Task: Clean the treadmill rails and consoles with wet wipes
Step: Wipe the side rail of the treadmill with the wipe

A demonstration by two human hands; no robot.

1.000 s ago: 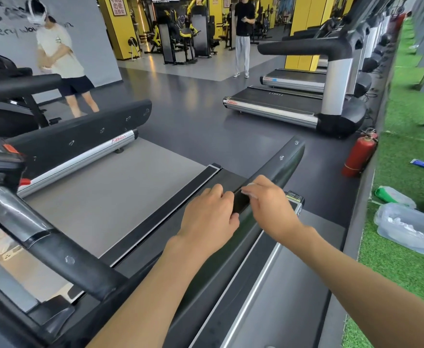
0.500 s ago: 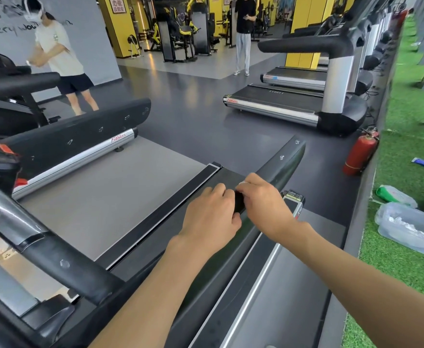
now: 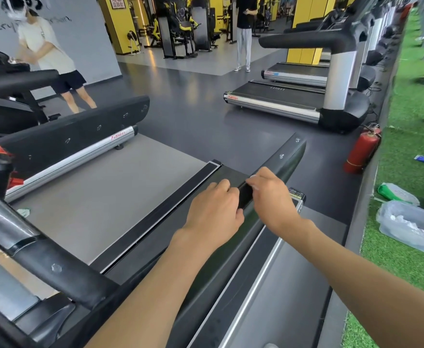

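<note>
Rail (image 3: 288,156), dark, runs slanting beside the grey belt (image 3: 100,197). I see the left hand (image 3: 213,212) curled over its top edge, gripping it. The right hand (image 3: 271,194) is just beside, fingers bent; what they hold I cannot tell. Fire extinguisher (image 3: 361,151) stands farther right.

The left hand (image 3: 213,214) and right hand (image 3: 268,194) curl side by side over the black treadmill rail (image 3: 289,160).
</note>
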